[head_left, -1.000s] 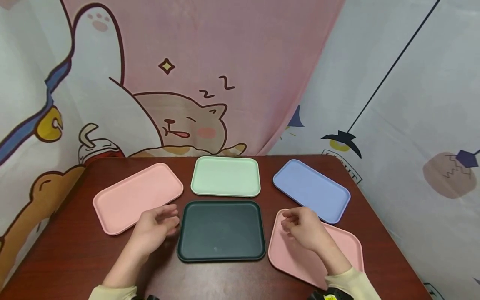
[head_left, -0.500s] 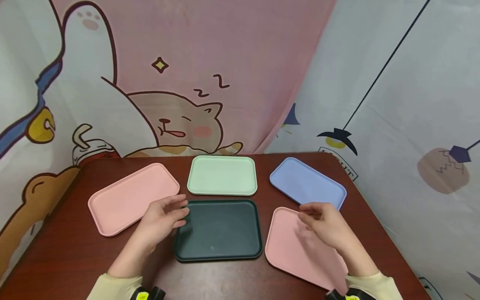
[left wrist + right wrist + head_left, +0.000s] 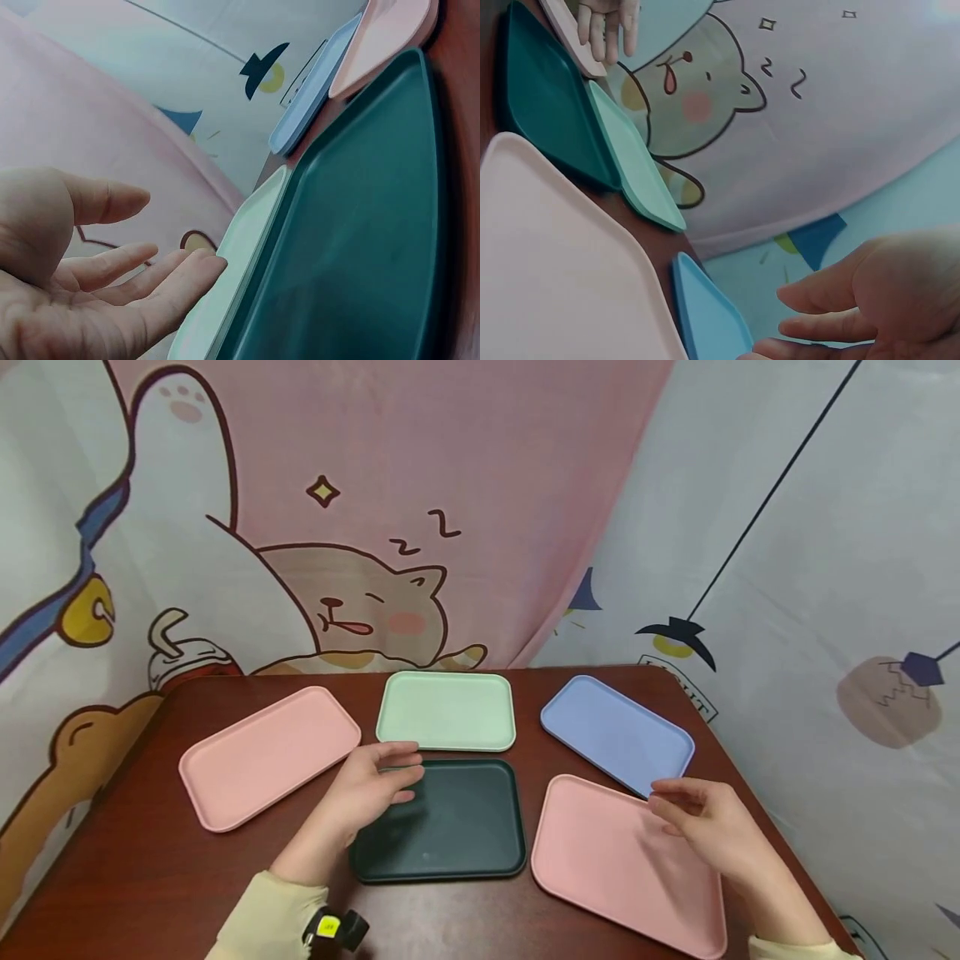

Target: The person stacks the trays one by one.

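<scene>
Head view: green tray (image 3: 446, 710) at 12 o'clock from dark tray (image 3: 450, 827); layout seems done, nothing visibly outstanding; left hand (image 3: 369, 789), right hand (image 3: 708, 821): fingers apart.

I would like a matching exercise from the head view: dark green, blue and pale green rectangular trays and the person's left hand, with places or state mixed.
Column one:
1. dark green rectangular tray
2. left hand
3. blue rectangular tray
4. pale green rectangular tray

Column two:
A. far side, right
B. near side, middle
C. far side, middle
D. gripping nothing

Pairs: 1-B, 2-D, 3-A, 4-C
</scene>
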